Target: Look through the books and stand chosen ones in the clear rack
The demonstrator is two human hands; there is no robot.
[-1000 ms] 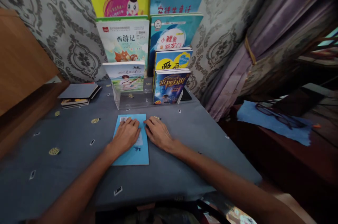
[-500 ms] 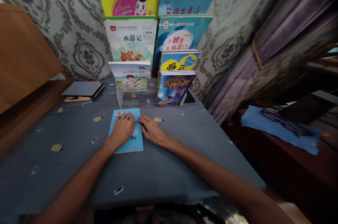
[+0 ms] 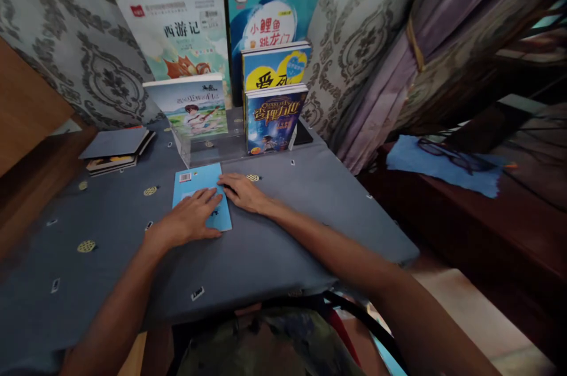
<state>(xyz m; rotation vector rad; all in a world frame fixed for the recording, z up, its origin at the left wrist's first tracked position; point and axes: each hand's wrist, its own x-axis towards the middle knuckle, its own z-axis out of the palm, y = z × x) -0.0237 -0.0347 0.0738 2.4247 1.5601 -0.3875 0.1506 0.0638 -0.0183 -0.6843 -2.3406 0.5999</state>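
Observation:
A light blue booklet (image 3: 210,173) lies flat on the cloth-covered table, a barcode near its upper left corner. My left hand (image 3: 190,216) rests across its lower left part with fingers spread and the thumb by the bottom edge, hiding much of the cover. At the booklet's right edge is my right hand (image 3: 243,192), its fingers stretched toward the cover and the fingertips touching it. A small gap shows between that hand's thumb and fingers.
Behind the booklet a clear stand (image 3: 212,154) holds upright books, including a dark blue one (image 3: 272,122) and a white-topped one (image 3: 192,107). Several thin books (image 3: 113,149) are stacked at left. Glasses (image 3: 447,154) lie on a blue cloth (image 3: 407,157) at right.
My left hand has slid down toward the booklet's lower edge, its fingers wider apart. My right hand stays at the right edge. The view has tilted downward.

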